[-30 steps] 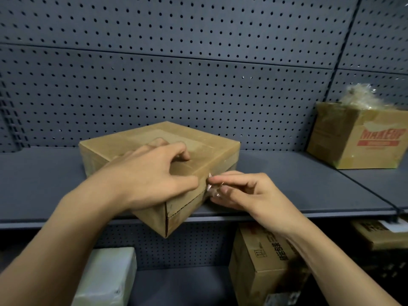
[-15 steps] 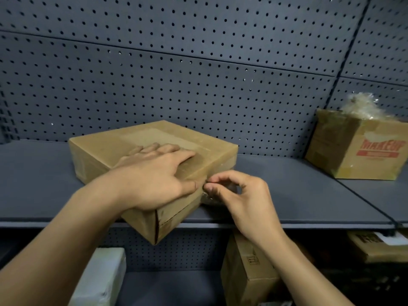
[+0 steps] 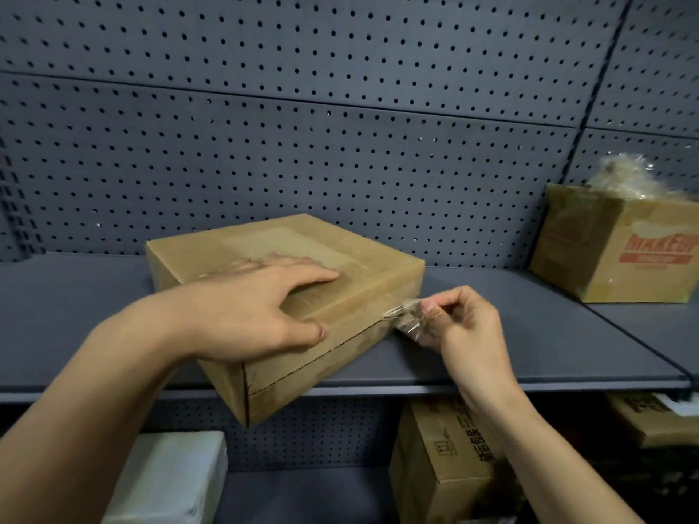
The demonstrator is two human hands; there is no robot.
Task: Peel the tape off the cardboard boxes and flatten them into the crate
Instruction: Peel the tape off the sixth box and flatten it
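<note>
A flat brown cardboard box (image 3: 363,334) lies on the grey shelf (image 3: 548,346), one corner jutting past the shelf's front edge. My left hand (image 3: 261,308) presses flat on the box's top, fingers straight, thumb along the front side. Just right of the box, my right hand (image 3: 465,327) pinches a crumpled strip of clear tape (image 3: 404,315). The strip stretches from the box's right side to my fingertips. No crate is in view.
A taller cardboard box with red lettering (image 3: 620,251) stands at the shelf's right end, with a wad of clear tape (image 3: 624,175) on top. A perforated grey panel (image 3: 340,126) backs the shelf. Below it sit a white box (image 3: 170,482) and more cardboard boxes (image 3: 446,459).
My right hand has pulled away to the right, lifting a strip of tape off the box's side. My left hand's fingers have flattened on the top.
</note>
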